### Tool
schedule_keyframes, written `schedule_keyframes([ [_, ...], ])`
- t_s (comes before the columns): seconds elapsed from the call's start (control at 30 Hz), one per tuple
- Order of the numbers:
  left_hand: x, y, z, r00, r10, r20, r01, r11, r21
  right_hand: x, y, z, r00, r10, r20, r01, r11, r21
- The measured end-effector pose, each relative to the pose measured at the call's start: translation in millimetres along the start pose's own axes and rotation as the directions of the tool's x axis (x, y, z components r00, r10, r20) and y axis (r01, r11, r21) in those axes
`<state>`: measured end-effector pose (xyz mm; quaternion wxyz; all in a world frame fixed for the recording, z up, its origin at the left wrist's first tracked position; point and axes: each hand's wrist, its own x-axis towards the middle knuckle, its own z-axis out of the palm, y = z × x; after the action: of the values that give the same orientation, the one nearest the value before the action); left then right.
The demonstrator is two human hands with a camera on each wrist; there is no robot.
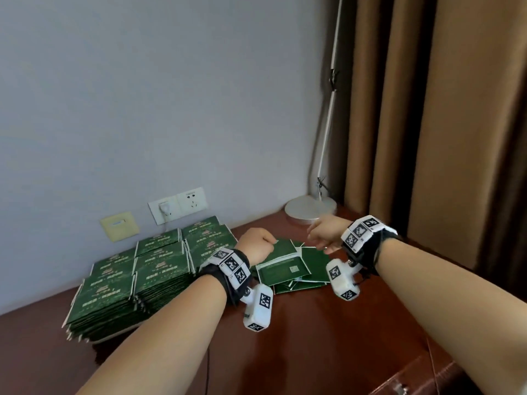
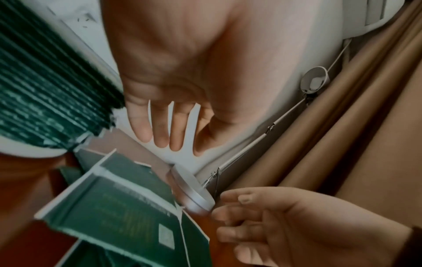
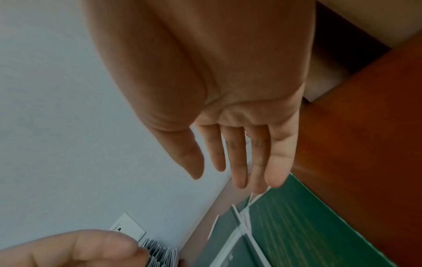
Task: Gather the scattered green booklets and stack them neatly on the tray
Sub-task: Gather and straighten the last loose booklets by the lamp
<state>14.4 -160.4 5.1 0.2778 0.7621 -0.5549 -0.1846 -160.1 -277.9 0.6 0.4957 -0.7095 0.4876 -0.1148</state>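
Loose booklets (image 1: pixel 288 269) lie overlapped on the desk (image 1: pixel 313 337), under and between both hands. The left hand (image 1: pixel 256 243) and right hand (image 1: pixel 322 235) hover with relaxed fingers, holding nothing. Stacked booklets (image 1: pixel 142 275) cover the tray (image 1: pixel 99 340) leftward. Lamp (image 1: pixel 310 208), wall and curtain stand behind.

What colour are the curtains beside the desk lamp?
The long fabric curtains are tan-brown, shown best in the head view, right of the white desk lamp.

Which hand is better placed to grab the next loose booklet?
Probably the left hand: it hovers over the loose booklets and is next to the stacks. The right hand hangs open at their far edge.
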Motion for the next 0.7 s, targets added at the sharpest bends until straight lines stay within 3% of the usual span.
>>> schedule_keyframes([
  [0.27, 8.2, -19.8, 39.6, 0.995, -0.086, 0.05, 0.086, 0.996, 0.008, 32.1, 17.2, 21.8, 0.995, 0.069, 0.073, -0.069, 0.998, 0.006],
  [0.7, -2.0, -25.5, 46.9, 0.993, -0.021, 0.113, 0.027, 0.998, -0.054, 54.6, 20.7, 40.5, 0.992, 0.019, 0.124, -0.036, 0.99, 0.138],
])
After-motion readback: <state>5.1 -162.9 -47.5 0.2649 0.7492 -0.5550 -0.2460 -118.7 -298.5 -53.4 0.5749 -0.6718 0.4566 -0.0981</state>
